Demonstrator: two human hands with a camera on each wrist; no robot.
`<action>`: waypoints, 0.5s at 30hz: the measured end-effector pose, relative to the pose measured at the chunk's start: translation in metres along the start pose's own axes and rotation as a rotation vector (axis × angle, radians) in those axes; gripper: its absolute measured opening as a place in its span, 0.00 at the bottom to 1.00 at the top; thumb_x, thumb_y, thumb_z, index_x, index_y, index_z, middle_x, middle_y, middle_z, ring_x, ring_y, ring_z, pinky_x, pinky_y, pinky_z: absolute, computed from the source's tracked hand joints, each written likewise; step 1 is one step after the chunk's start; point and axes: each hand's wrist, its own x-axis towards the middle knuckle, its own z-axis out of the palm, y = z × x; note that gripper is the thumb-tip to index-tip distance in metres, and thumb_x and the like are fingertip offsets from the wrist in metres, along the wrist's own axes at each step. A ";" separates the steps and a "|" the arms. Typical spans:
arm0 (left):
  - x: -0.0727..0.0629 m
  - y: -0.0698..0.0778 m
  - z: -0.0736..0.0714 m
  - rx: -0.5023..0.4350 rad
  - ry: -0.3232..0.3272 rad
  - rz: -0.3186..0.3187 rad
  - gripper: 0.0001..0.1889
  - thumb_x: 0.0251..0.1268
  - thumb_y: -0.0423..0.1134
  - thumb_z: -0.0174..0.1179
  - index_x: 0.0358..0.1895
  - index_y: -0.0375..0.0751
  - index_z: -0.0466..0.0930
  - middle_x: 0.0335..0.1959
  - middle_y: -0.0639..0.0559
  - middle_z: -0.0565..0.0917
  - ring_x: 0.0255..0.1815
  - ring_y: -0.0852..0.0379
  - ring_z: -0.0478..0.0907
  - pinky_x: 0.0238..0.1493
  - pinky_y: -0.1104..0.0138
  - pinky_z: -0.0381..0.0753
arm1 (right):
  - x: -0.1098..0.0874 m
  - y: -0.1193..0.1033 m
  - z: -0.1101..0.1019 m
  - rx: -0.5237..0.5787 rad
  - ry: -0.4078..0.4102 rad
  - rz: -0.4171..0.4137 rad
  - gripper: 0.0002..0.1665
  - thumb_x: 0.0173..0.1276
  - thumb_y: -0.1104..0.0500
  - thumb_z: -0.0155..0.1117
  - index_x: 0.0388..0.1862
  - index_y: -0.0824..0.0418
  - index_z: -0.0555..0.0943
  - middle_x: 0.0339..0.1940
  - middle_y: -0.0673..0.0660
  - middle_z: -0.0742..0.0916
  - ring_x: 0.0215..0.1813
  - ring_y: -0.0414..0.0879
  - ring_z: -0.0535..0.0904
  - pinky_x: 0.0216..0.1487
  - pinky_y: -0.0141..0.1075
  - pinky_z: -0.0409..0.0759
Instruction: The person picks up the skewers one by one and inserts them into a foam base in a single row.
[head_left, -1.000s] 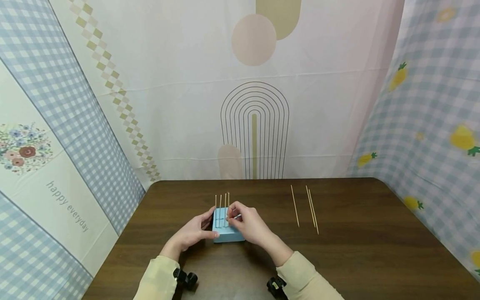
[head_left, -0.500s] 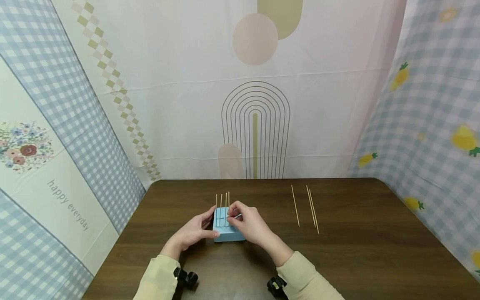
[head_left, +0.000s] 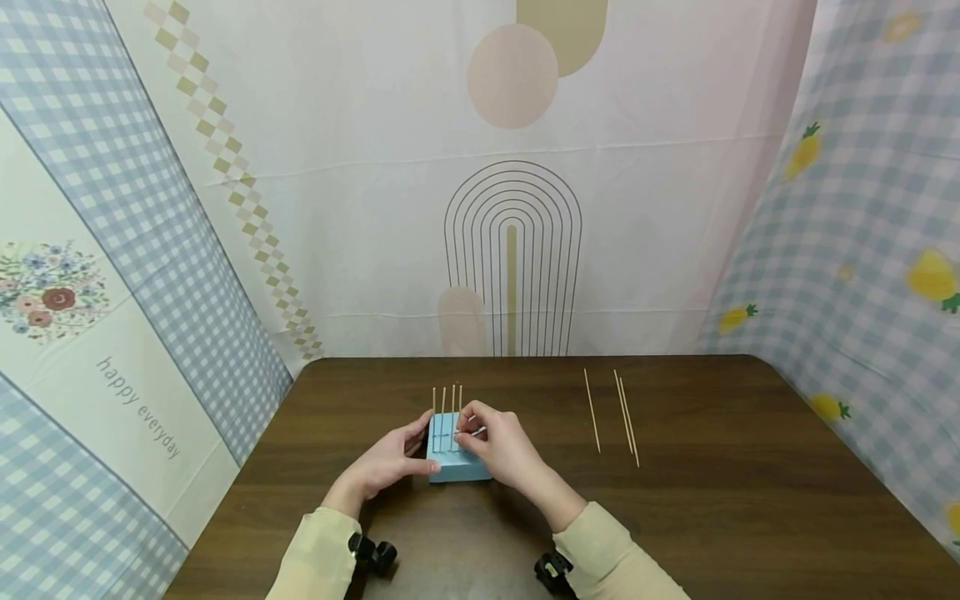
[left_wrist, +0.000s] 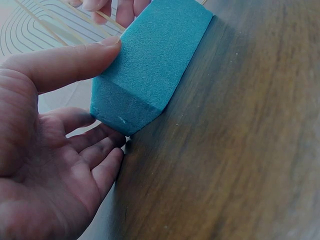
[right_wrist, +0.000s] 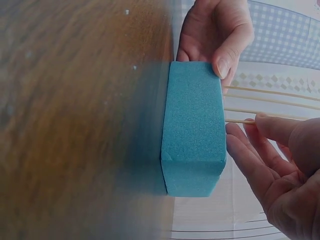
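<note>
A light blue foam block point(head_left: 459, 472) sits on the table, with several thin wooden sticks point(head_left: 443, 404) standing in a row out of its top. My left hand point(head_left: 385, 463) grips the block's left end, thumb at the near upper edge and fingers round the end and far side. In the left wrist view, the thumb rests on the foam block point(left_wrist: 155, 60). My right hand point(head_left: 504, 447) is over the block's right part. Seen from the right wrist, its thumb and index finger pinch a wooden stick point(right_wrist: 239, 121) close to the foam surface, at the end of the row.
On the brown table point(head_left: 720, 483), a single loose stick point(head_left: 592, 410) lies to the right of the block. Two more sticks point(head_left: 627, 421) lie side by side beyond it. A patterned cloth point(head_left: 360, 250) hangs behind the table's far edge.
Both hands and the block keep nearly the same place. The tip of the pinched stick has shifted slightly to the right, apart from its neighbour. The loose sticks stay put.
</note>
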 end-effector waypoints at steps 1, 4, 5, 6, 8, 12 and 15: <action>0.000 0.000 0.000 0.001 0.000 -0.002 0.55 0.65 0.41 0.76 0.87 0.33 0.48 0.87 0.34 0.53 0.85 0.33 0.54 0.81 0.43 0.56 | 0.000 0.000 0.000 0.003 0.000 0.004 0.11 0.73 0.64 0.75 0.38 0.53 0.79 0.38 0.48 0.90 0.39 0.40 0.85 0.43 0.36 0.86; 0.000 0.000 0.000 0.001 0.000 -0.006 0.55 0.66 0.41 0.76 0.87 0.33 0.48 0.87 0.34 0.53 0.85 0.33 0.54 0.82 0.43 0.56 | 0.000 0.001 0.000 0.011 -0.001 0.012 0.12 0.72 0.64 0.75 0.38 0.52 0.79 0.38 0.48 0.90 0.40 0.40 0.86 0.44 0.37 0.87; 0.000 0.000 0.000 0.002 0.000 -0.004 0.55 0.66 0.41 0.76 0.87 0.33 0.48 0.87 0.34 0.53 0.85 0.33 0.54 0.81 0.43 0.56 | 0.000 0.001 0.000 0.012 -0.002 0.012 0.12 0.72 0.64 0.75 0.38 0.52 0.79 0.38 0.48 0.90 0.40 0.40 0.86 0.44 0.37 0.87; -0.001 0.000 0.000 0.005 -0.001 -0.002 0.55 0.66 0.41 0.76 0.87 0.33 0.48 0.87 0.34 0.53 0.85 0.33 0.54 0.81 0.43 0.56 | 0.000 0.001 0.000 0.014 -0.002 0.011 0.12 0.72 0.64 0.75 0.38 0.52 0.79 0.38 0.48 0.90 0.40 0.40 0.86 0.44 0.37 0.87; -0.001 0.000 0.000 0.001 -0.003 0.000 0.54 0.66 0.41 0.75 0.87 0.32 0.48 0.87 0.34 0.53 0.85 0.33 0.54 0.81 0.43 0.55 | 0.001 0.001 0.000 0.016 -0.005 0.011 0.12 0.72 0.63 0.76 0.38 0.52 0.79 0.38 0.48 0.90 0.40 0.40 0.86 0.44 0.37 0.87; -0.001 0.001 -0.001 -0.005 -0.010 0.012 0.53 0.68 0.40 0.74 0.87 0.32 0.47 0.87 0.33 0.52 0.85 0.32 0.54 0.81 0.43 0.56 | 0.001 0.001 -0.001 0.025 -0.017 0.016 0.11 0.73 0.63 0.75 0.39 0.52 0.79 0.38 0.48 0.89 0.39 0.40 0.85 0.44 0.37 0.86; -0.002 0.002 -0.001 -0.006 -0.014 0.016 0.53 0.68 0.39 0.74 0.87 0.31 0.47 0.87 0.33 0.52 0.85 0.31 0.53 0.81 0.43 0.56 | 0.002 0.002 -0.001 0.032 -0.024 0.025 0.11 0.73 0.62 0.75 0.40 0.52 0.80 0.38 0.48 0.89 0.38 0.40 0.84 0.43 0.37 0.86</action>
